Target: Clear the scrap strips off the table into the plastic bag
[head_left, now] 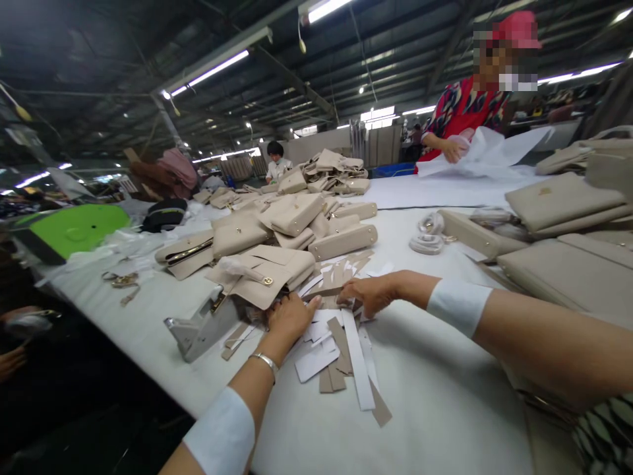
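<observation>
Table's L edge runs diag. from far L to bottom ctr, dark area beyond. Room to move: white cloth-like tabletop (435, 402) spreads near side & R of the scraps; far side hemmed by a heap of beige leather-look handbags (297, 214), R side by more beige bags, stacked flat (568, 204). Grey angular dispenser-like tool (198, 333) just L of the work, near the edge. Big hall, dark metal roof, strip lights; co-worker in red cap & apron (467, 119) across table w/ thin white sheet (489, 155). Flat white & tan card-like strips (359, 363) lie loose, overlapping, btwn & below both hands. L hand (291, 316) palm down, thumb out twd R, fingertips hidden by a bag; can't tell grip. R hand (368, 295) reaches in from R, fingers curled down at strips; can't tell if pinching any.
</observation>
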{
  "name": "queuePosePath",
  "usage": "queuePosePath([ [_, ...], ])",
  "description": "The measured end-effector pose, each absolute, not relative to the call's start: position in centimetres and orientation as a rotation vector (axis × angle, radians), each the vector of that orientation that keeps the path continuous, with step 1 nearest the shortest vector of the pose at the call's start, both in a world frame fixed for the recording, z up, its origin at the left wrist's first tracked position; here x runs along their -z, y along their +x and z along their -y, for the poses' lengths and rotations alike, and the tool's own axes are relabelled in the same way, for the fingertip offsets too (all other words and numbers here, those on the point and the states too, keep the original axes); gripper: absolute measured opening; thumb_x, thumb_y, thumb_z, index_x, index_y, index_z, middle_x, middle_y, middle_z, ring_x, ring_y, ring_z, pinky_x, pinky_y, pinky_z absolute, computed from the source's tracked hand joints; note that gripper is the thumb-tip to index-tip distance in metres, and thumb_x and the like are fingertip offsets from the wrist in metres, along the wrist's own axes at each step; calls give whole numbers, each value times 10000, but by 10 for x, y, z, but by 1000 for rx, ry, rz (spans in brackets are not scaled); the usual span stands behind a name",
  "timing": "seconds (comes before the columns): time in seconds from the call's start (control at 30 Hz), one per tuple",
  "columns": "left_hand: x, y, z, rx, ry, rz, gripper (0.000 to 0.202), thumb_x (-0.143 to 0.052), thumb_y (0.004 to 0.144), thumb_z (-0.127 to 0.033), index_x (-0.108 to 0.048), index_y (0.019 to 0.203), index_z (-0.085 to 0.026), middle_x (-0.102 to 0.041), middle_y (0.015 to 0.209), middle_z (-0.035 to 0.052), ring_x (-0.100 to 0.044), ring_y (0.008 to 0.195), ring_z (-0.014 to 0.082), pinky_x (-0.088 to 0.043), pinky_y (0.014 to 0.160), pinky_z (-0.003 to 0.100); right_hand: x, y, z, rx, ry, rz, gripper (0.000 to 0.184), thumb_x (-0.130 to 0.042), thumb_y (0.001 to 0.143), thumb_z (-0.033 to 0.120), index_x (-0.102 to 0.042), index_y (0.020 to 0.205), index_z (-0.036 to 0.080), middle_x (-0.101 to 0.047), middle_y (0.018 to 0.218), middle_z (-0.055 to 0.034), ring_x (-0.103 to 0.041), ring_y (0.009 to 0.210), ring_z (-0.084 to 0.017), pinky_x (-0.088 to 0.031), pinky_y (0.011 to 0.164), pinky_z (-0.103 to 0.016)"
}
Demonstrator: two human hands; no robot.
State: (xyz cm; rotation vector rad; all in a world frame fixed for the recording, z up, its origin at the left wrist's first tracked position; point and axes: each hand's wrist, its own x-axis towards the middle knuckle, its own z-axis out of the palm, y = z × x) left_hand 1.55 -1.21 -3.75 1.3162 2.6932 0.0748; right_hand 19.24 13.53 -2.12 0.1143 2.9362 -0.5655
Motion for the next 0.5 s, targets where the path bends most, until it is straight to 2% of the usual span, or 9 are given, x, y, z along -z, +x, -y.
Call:
queuePosePath([
  [0.07, 31, 7, 9, -92, 1291, -2635, 820, -270, 749, -802, -562, 1107, -124, -614, 1168, 242, -581, 1073, 396, -442, 842, 464, 14, 192, -164, 664, 279, -2902, 636, -603, 626, 53, -572, 1241, 214, -613, 1199, -23, -580, 1043, -213, -482, 860, -271],
  [0.1, 27, 2, 7, -101, 1276, -2600, 821, -289, 721, -826, -577, 1079, -145, -630, 1152, 224, -597, 1048, 384, -456, 810, 440, 14, 191, -178, 639, 387, -2921, 630, -573, 646, 41, -568, 1252, 213, -604, 1226, -31, -580, 1061, -216, -477, 880, -275],
  [0.2, 22, -8, 0, -121, 1233, -2532, 816, -359, 662, -851, -596, 1045, -170, -637, 1162, 199, -602, 1047, 373, -460, 780, 409, 28, 185, -216, 449, 718, -2989, 591, -491, 694, 10, -555, 1268, 137, -587, 1251, -138, -569, 1105, -287, -466, 924, -378],
  [0.27, 24, -10, -6, -123, 1227, -2532, 837, -377, 650, -852, -593, 1071, -161, -629, 1178, 205, -593, 1069, 382, -453, 802, 421, 44, 174, -232, 355, 788, -3004, 603, -471, 727, 12, -502, 1322, 106, -532, 1309, -192, -528, 1163, -332, -445, 948, -446],
  [0.4, 31, -4, -19, -87, 1219, -2545, 922, -363, 624, -878, -570, 1123, -132, -615, 1187, 244, -576, 1089, 411, -441, 843, 473, 70, 143, -243, 263, 654, -3028, 685, -522, 762, 56, -401, 1415, 225, -393, 1455, -112, -401, 1288, -331, -390, 1017, -465],
  [0.5, 32, 7, -27, -52, 1202, -2569, 944, -366, 634, -867, -531, 1176, -111, -583, 1226, 265, -549, 1131, 417, -431, 878, 480, 77, 128, -244, 240, 561, -3003, 658, -564, 792, 146, -400, 1411, 297, -390, 1455, -82, -382, 1281, -368, -408, 974, -508],
])
